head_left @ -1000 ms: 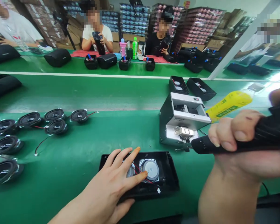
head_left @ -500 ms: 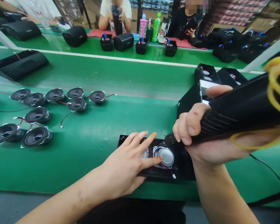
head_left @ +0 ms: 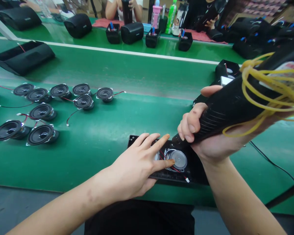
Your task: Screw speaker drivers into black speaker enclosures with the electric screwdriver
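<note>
My left hand (head_left: pixel 137 166) lies with spread fingers across a black speaker housing (head_left: pixel 196 169), its index fingertip touching the round silver back of a speaker driver (head_left: pixel 180 160). The thumb rests along the housing's near edge. A second driver (head_left: pixel 157 156) is mostly covered by that hand. Red and black leads with a white plug (head_left: pixel 187 180) lie over the housing. My right hand (head_left: pixel 210 130) is closed around a thick black electric screwdriver (head_left: pixel 218 114) with yellow bands (head_left: pixel 257 81) looped about it. The tool slants down to the housing's far side; its tip is hidden.
Several loose speaker drivers (head_left: pixel 42 111) with leads sit face up on the green bench (head_left: pixel 100 176) at left. An open black housing (head_left: pixel 26 55) lies behind them. A black cord (head_left: pixel 271 160) runs at right. Across the bench, people hold black objects beside bottles (head_left: pixel 171 16).
The view has shifted, so the bench things sit higher in the picture. My right hand and the screwdriver have tilted more steeply. My left hand remains on the housing.
</note>
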The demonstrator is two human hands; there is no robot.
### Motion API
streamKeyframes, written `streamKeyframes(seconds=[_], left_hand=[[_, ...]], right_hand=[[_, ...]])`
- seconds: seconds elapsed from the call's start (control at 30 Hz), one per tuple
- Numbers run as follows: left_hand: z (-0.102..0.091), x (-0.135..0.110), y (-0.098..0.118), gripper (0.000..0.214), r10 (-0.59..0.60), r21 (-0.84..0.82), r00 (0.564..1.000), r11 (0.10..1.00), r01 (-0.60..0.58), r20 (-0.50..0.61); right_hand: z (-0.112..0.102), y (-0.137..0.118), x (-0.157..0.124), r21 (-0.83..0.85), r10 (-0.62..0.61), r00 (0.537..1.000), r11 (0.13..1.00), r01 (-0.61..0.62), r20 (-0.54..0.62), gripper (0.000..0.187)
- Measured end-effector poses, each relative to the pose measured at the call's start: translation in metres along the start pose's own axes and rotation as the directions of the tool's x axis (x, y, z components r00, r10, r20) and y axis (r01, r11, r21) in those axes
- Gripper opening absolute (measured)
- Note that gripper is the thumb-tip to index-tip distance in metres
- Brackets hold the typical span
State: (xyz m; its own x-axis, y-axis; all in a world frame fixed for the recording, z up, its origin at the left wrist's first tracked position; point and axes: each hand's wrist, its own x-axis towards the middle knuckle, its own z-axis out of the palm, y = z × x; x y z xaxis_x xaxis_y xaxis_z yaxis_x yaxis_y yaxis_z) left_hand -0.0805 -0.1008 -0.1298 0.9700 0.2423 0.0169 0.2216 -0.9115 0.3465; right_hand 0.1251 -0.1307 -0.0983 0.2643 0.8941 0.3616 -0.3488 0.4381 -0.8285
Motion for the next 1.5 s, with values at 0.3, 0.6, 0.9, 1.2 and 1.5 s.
streamKeyframes(seconds=[0.3, 0.6, 0.9, 1.2, 1.5], left_hand=[[0.004, 0.000, -0.001, 0.071, 0.016, -0.005, 0.999, 1.000, -0.016, -0.041], [0.004, 0.000, -0.001, 0.067, 0.023, 0.011, 0.999, 1.000, -0.023, -0.030], [0.000, 0.001, -0.001, 0.067, 0.019, 0.016, 1.000, 1.000, -0.018, -0.008], [-0.002, 0.003, -0.001, 0.064, -0.001, 0.003, 1.000, 1.000, 0.001, -0.004], [0.017, -0.004, -0.004, 0.076, -0.016, 0.022, 0.995, 1.000, 0.018, -0.097]], right_hand=[[-0.002, 0.005, 0.001, -0.046, 0.003, 1.000, 0.999, -0.003, 0.005, 0.066], [0.005, 0.002, 0.004, -0.060, 0.058, 0.995, 0.996, -0.062, -0.076, 0.070], [-0.002, 0.011, -0.001, 0.004, 0.078, 0.996, 0.997, -0.078, 0.047, 0.069], [-0.002, 0.020, -0.006, 0.020, 0.051, 0.971, 0.998, -0.057, 0.233, 0.062], [-0.001, 0.015, -0.005, 0.034, 0.014, 0.993, 0.999, -0.019, 0.121, 0.062]])
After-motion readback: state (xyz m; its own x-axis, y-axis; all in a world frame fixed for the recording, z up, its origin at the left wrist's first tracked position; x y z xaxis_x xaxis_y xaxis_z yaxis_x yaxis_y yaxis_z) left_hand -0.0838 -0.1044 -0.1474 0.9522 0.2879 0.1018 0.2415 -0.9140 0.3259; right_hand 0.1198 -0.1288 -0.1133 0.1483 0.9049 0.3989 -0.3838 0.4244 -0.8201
